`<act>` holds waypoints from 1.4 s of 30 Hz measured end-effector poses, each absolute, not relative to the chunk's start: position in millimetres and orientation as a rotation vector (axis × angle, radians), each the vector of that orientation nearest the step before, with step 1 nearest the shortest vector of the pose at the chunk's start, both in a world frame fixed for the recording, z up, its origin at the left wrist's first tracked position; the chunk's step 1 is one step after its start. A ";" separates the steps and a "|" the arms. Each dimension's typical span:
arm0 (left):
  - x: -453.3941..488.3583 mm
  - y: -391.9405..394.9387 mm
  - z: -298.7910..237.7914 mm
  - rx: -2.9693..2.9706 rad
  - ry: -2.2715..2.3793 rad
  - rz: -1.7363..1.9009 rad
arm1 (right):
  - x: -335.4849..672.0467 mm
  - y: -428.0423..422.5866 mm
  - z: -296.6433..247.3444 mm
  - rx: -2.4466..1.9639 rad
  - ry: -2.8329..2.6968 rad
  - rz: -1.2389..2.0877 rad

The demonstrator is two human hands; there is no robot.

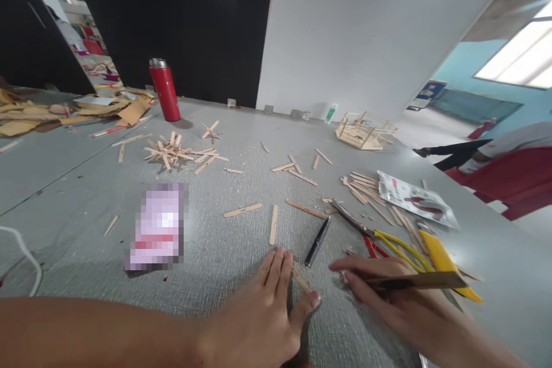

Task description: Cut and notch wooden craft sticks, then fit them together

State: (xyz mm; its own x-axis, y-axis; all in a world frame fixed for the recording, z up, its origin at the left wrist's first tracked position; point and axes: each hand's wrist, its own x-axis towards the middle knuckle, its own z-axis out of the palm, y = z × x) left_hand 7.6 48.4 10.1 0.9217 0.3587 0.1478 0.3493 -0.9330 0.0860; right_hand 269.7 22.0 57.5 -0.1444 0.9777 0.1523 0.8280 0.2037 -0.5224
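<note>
The left hand (267,305) lies open and flat, pinning a stick (302,283) to the table (215,264), while at its 3 o'clock the right hand (379,290) pinches a ruler (418,282), with a pen (318,240) at 12 o'clock.

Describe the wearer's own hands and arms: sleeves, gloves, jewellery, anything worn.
The left hand and right hand are ungloved, no rings showing. The left forearm is bare along its visible length: no sleeve, watch or bracelet. The right forearm likewise.

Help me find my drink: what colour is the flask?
The flask is red with a silver cap; head view.
</note>
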 end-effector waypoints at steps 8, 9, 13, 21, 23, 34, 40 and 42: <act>8.9 48.6 9.3 3.155 0.540 0.350 | 225.3 26.6 45.1 -1.512 -1.971 0.822; 9.3 48.8 10.3 3.170 0.538 0.346 | 224.3 26.9 40.6 -1.498 -1.924 0.857; 10.3 49.7 12.7 3.193 0.553 0.327 | 225.6 27.0 23.9 -1.557 -1.640 1.030; 12.7 51.4 10.2 3.224 0.534 0.327 | 220.8 30.1 11.3 -1.618 -1.744 0.792; 12.6 51.8 10.9 3.231 0.518 0.339 | 219.7 30.8 9.6 -1.618 -1.778 0.784; 10.4 50.9 9.9 3.209 0.542 0.362 | 220.7 28.7 5.0 -1.551 -1.939 0.635; 11.0 50.7 13.3 3.210 0.540 0.330 | 218.4 26.3 10.3 -1.494 -2.001 0.582; 11.6 50.1 14.3 3.213 0.532 0.320 | 219.2 25.3 11.5 -1.489 -2.022 0.576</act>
